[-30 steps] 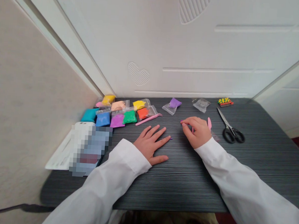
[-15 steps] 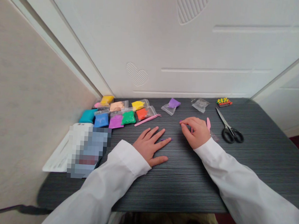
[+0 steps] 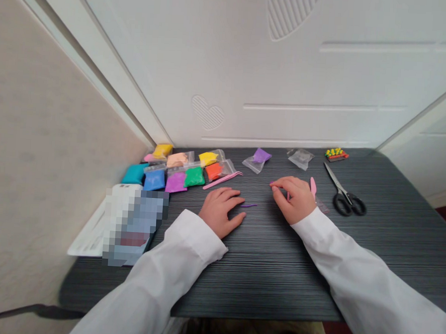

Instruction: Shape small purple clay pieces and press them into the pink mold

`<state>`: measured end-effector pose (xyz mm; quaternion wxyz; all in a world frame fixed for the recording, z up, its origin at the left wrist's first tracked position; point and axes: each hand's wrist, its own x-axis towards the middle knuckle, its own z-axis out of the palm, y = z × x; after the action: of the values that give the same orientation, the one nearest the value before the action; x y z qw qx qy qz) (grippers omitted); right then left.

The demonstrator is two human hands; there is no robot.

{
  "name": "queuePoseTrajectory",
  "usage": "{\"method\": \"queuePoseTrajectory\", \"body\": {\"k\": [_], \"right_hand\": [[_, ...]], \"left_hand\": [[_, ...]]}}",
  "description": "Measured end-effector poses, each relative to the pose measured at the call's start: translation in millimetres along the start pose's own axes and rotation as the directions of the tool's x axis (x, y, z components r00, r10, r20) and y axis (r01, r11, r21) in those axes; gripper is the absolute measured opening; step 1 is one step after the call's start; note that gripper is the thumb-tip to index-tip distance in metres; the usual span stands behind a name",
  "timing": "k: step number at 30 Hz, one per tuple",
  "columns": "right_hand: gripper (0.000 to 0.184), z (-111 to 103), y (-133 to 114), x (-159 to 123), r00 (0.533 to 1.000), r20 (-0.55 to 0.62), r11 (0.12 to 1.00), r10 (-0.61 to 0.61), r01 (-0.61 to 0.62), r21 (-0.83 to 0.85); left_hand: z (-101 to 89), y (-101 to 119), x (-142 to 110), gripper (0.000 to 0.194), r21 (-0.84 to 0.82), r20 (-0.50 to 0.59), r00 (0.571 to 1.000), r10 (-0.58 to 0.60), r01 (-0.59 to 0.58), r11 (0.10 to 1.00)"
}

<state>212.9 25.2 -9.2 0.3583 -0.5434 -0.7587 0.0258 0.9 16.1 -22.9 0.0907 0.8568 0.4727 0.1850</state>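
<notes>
Showing at far left a white case (image 3: 90, 229) with markings too small to read, then a blue packet (image 3: 144, 212) under pixelation. Next along, rows of coloured bags (image 3: 194, 176) and pink tweezers (image 3: 222, 179). Extending the left hand (image 3: 219, 212) over the dark tabletop (image 3: 257, 275), with fingers bent and parted, just beside a thin purple strip (image 3: 249, 206). Pinching a purple bit (image 3: 271, 183) between thumb and forefinger of the right hand (image 3: 292, 197), near a pink tool (image 3: 313, 186). Rightmost, black-handled scissors (image 3: 344, 195).

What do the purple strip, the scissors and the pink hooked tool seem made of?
Purple strip: perhaps modelling clay, matte-looking, coloured much like the bagged purple lump.
Scissors: likely metal blades, grey with a slight sheen; black handles, probably plastic.
Pink hooked tool: probably smooth plastic, evenly coloured.
</notes>
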Motion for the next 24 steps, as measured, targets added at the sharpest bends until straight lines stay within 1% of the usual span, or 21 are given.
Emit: {"method": "queuePoseTrajectory", "body": {"k": [2,4,11,15,18,20,22,24], "right_hand": [[0.014,-1,-2,0,1.0,0.003,1.0,0.005,-0.005,-0.003],[0.015,-1,-3,0,1.0,0.009,1.0,0.006,-0.006,-0.001],[0.015,-3,-3,1,1.0,-0.01,1.0,0.015,-0.016,-0.017],[0.016,-5,-3,1,1.0,0.016,1.0,0.017,-0.017,-0.001],[0.016,-7,-2,3,0.999,0.001,0.999,0.038,-0.038,-0.001],[0.015,-10,2,6,0.999,-0.029,0.999,0.045,-0.045,0.008],[0.015,-13,8,9,0.997,-0.066,0.999,0.045,-0.044,0.017],[0.015,-18,14,12,0.992,-0.116,0.999,0.051,-0.049,0.015]], "left_hand": [[1.7,1,2,0.024,-0.027,-0.026,1.0,-0.013,0.012,1.0],[2.0,3,4,0.02,-0.054,-0.039,0.999,-0.03,0.028,0.998],[-1.1,6,2,0.018,-0.094,-0.096,0.993,-0.071,0.062,0.994],[-0.7,4,-1,0.019,-0.068,-0.068,0.995,-0.069,0.064,0.996],[-2.4,5,-1,0.024,-0.037,-0.074,0.996,-0.052,0.049,0.998],[-6.0,9,-2,0.033,0.016,-0.054,0.998,-0.019,0.02,1.0],[-10.0,16,-2,0.047,0.091,0.016,1.0,0.017,-0.018,0.996],[-11.9,22,-4,0.056,0.141,0.088,0.995,0.044,-0.056,0.988]]}}
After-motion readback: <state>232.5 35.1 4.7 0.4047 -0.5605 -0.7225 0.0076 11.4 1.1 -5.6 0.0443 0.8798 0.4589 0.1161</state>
